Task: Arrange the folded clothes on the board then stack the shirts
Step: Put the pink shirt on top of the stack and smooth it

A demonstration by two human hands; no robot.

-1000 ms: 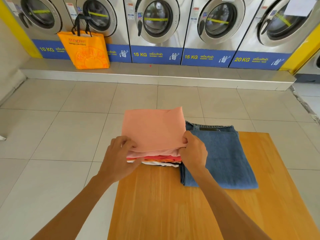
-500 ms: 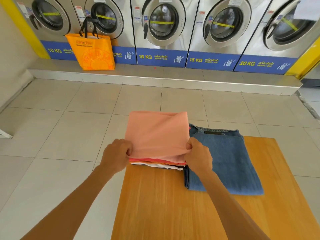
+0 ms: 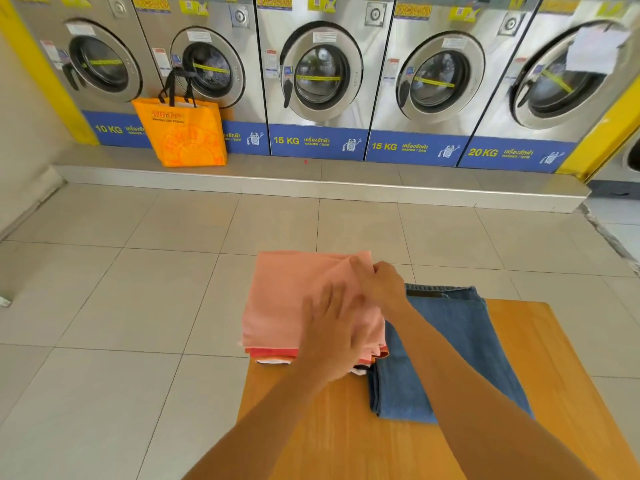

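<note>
Laundromat floor, tiled, with a row of front-load washers (image 3: 318,74) along the back wall. Landmark: wooden board (image 3: 346,438). Orange tote bag (image 3: 183,133) sits far beyond the board's left corner, on the ledge under the washers. Shirt stack (image 3: 294,306), pink one on top, lies on the board's far-left corner, overhanging the edge. Left hand (image 3: 332,337) is flat on the stack's right half, fingers spread, gripping nothing. Right hand (image 3: 381,285) pinches the pink shirt's far-right corner, fingers closed on fabric. Folded jeans (image 3: 450,355) lie on the board just right of the stack, edges touching.
</note>
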